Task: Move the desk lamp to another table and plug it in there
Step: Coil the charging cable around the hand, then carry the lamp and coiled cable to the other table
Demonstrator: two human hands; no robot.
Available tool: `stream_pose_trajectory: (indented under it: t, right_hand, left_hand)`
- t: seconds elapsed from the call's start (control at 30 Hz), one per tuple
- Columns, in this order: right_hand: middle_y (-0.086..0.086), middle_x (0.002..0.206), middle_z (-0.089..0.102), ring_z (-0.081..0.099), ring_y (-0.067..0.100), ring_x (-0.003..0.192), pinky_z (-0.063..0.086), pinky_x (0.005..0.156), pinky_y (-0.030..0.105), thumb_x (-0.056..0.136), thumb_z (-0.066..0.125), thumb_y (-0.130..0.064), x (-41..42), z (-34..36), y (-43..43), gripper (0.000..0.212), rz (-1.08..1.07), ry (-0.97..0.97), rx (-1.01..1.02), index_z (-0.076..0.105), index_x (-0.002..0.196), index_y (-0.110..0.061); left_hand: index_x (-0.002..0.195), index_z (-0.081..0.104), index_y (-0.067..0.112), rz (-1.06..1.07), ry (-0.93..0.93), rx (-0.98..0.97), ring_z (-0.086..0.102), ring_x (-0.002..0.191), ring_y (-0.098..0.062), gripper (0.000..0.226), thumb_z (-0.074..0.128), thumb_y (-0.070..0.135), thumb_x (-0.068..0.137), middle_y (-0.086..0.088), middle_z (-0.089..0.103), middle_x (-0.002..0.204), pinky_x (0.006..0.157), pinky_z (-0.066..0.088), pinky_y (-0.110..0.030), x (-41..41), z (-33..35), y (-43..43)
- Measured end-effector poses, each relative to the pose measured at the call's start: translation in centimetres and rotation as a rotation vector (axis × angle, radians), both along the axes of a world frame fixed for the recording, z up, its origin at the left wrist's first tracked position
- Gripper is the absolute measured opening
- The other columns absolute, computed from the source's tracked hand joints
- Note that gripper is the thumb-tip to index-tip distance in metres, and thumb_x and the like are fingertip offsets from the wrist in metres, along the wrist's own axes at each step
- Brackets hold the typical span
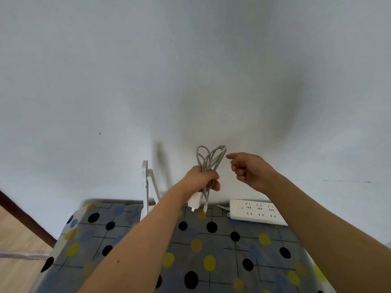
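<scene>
My left hand (202, 179) is raised above the table and grips a coiled grey cable (208, 158), its loops sticking up out of my fist. A white plug adapter (194, 203) and the cable's small connector end hang below that hand. My right hand (248, 170) is just right of the coil, fingers curled with the forefinger pointing toward the loops, not touching them and holding nothing. The white desk lamp (146, 187) stands at the table's far edge by the wall, partly hidden behind my left forearm. A white power strip (257, 211) lies at the far right of the table.
The table wears a grey cloth (211, 250) with black, yellow and blue dots. A plain white wall rises directly behind it. Wooden floor and a dark skirting board (25, 220) show at the left.
</scene>
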State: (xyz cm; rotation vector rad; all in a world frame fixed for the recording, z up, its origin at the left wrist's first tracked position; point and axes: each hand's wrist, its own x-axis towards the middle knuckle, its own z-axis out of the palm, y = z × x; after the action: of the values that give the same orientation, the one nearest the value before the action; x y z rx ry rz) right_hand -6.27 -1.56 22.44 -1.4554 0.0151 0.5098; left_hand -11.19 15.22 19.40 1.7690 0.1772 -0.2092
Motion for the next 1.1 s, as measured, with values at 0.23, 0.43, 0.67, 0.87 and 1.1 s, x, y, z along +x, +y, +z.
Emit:
stream_pose_trajectory:
  t: [0.23,0.43,0.67,0.87,1.1]
  right_hand:
    - [0.007,0.065,0.057,0.043,0.013,0.051,0.042,0.045,0.022,0.088,0.055,-0.003,-0.7,-2.2,3.8,0.015,0.066,0.067,-0.157,0.069,0.093,-0.005]
    - [0.008,0.07,0.063,0.048,0.014,0.052,0.044,0.051,0.024,0.088,0.057,-0.006,-2.4,-2.9,9.7,0.014,0.218,0.029,-0.261,0.07,0.093,-0.006]
    - [0.012,0.08,0.066,0.053,0.018,0.054,0.046,0.05,0.026,0.082,0.059,0.002,-3.8,-4.1,15.0,0.021,0.284,-0.088,-0.4,0.065,0.096,-0.012]
    - [0.002,0.068,0.064,0.057,0.014,0.051,0.043,0.038,0.016,0.073,0.06,0.0,-4.1,-5.9,18.2,0.042,0.375,-0.218,-0.621,0.058,0.109,-0.022]
    - [0.003,0.098,0.071,0.068,0.025,0.087,0.057,0.083,0.04,0.076,0.066,-0.014,-4.4,-7.4,20.4,0.041,0.525,-0.419,-0.786,0.06,0.116,-0.021]
  left_hand:
    - [0.059,0.052,0.011,0.445,-0.3,-0.162,0.046,0.04,-0.014,0.025,0.062,0.007,0.081,-0.001,0.051,0.045,0.046,0.043,-0.025,-2.2,-0.2,2.6]
    - [0.059,0.046,0.014,0.762,-0.421,-0.137,0.044,0.04,-0.015,0.032,0.068,0.022,0.081,0.005,0.045,0.041,0.05,0.041,-0.029,-5.1,-0.1,7.8]
    - [0.057,0.049,0.011,0.911,-0.266,-0.29,0.048,0.038,-0.017,0.033,0.063,0.017,0.087,0.0,0.047,0.041,0.05,0.043,-0.029,-8.4,-2.1,13.4]
    - [0.063,0.055,0.01,0.888,-0.109,-0.251,0.053,0.04,-0.007,0.026,0.064,0.013,0.087,-0.006,0.056,0.056,0.037,0.04,-0.013,-9.2,-4.5,15.5]
    - [0.058,0.053,0.01,0.852,-0.045,-0.236,0.052,0.038,-0.002,0.03,0.064,0.012,0.086,-0.005,0.056,0.052,0.039,0.042,-0.011,-8.1,-6.7,17.2]
